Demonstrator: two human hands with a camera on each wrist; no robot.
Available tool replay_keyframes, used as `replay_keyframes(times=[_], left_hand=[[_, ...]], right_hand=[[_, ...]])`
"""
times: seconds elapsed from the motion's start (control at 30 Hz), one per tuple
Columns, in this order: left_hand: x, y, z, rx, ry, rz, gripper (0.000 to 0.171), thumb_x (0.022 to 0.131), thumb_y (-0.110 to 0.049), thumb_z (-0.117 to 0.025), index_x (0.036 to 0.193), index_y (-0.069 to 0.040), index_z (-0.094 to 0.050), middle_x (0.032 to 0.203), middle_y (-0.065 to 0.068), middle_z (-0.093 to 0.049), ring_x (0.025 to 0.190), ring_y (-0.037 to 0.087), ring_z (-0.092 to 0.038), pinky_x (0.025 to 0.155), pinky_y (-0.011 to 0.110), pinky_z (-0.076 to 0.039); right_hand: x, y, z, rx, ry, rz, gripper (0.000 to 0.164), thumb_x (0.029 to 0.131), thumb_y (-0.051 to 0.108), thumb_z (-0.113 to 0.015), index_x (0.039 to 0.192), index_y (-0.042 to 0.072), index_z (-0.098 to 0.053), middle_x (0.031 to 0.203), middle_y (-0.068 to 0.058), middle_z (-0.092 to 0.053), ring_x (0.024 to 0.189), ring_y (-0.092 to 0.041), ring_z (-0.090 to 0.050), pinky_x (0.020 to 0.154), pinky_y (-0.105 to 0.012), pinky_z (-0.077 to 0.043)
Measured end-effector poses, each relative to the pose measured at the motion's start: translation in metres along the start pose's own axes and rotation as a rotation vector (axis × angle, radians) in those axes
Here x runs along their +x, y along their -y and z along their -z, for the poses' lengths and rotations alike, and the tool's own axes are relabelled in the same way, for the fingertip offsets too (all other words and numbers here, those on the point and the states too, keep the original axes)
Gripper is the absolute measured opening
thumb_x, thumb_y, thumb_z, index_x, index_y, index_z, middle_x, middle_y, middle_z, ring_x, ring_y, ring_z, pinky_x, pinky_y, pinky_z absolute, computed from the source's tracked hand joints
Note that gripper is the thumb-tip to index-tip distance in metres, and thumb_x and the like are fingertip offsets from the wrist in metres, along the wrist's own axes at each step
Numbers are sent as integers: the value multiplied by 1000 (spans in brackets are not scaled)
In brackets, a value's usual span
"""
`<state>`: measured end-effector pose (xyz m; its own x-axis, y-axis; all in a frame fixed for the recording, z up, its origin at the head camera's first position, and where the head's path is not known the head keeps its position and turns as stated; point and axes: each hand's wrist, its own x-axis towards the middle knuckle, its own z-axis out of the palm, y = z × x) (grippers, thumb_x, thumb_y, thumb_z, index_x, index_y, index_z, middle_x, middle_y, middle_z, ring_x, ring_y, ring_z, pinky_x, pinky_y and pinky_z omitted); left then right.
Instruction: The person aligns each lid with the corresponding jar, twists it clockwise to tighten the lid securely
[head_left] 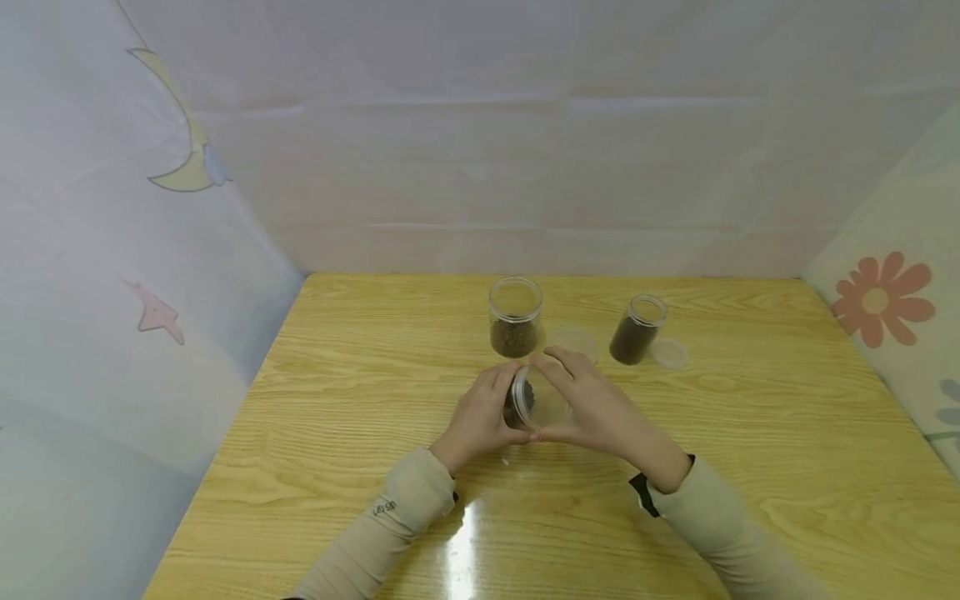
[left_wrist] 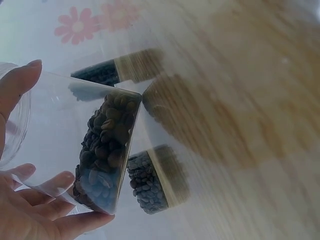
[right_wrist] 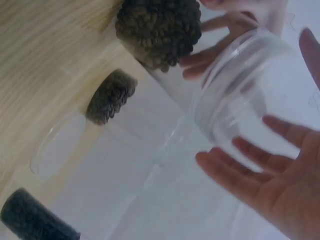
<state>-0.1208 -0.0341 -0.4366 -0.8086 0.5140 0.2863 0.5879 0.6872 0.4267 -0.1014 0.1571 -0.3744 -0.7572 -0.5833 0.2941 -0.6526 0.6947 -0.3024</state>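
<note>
A clear jar (left_wrist: 55, 110) of dark, coffee-like beans (left_wrist: 107, 140) is tilted on its side, its mouth turned to the right. My left hand (head_left: 483, 408) grips it round the body. At the mouth, my right hand (head_left: 592, 404) has thumb and fingers spread round a clear lid (head_left: 551, 402); its see-through edge is hard to make out in the right wrist view. Behind the hands stands a wider open jar (head_left: 515, 321) with beans in its lower part. A narrow open jar (head_left: 633, 333) of dark contents stands to the right.
Beside the narrow jar a clear lid (head_left: 669, 353) rests on the wooden table (head_left: 360, 350). Another clear lid (head_left: 572, 340) lies near the wide jar, partly behind my right hand. Patterned cloth walls (head_left: 450, 167) border the table at the back and sides.
</note>
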Motion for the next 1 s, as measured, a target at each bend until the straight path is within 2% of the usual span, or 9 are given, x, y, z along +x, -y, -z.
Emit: replay_keyframes(times=[0.13, 0.27, 0.73, 1.0], left_hand=[[-1, 0, 0, -11, -3, 7, 97, 60, -37, -86, 135, -5, -35, 131, 14, -46, 119, 29, -46, 91, 42, -46], [-1, 1, -1, -5, -1, 1, 96, 60, -38, -86, 135, -5, -35, 131, 13, -46, 119, 29, -45, 91, 41, -46], [0, 1, 0, -14, -2, -16, 94, 61, -39, -85, 134, -5, -35, 132, 14, -46, 120, 29, -45, 93, 40, -44], [-1, 2, -1, -20, 2, -19, 95, 60, -37, -86, 134, -5, -36, 132, 12, -46, 120, 28, -44, 95, 40, -43]], right_hand=[[-1, -8, 2, 22, 4, 139, 84, 64, 33, -84, 134, 9, -44, 133, -22, -40, 120, -39, -41, 86, -50, -46], [-1, -10, 2, 11, -5, 191, 83, 65, 30, -84, 134, 9, -45, 131, -21, -42, 118, -37, -42, 87, -49, -46], [0, -8, -1, -11, -28, 157, 85, 61, 32, -86, 132, 8, -48, 126, -20, -46, 111, -36, -47, 80, -47, -49], [0, -6, -5, -10, -70, 124, 79, 61, 32, -86, 128, 9, -52, 121, -18, -50, 105, -34, -49, 92, -56, -40]])
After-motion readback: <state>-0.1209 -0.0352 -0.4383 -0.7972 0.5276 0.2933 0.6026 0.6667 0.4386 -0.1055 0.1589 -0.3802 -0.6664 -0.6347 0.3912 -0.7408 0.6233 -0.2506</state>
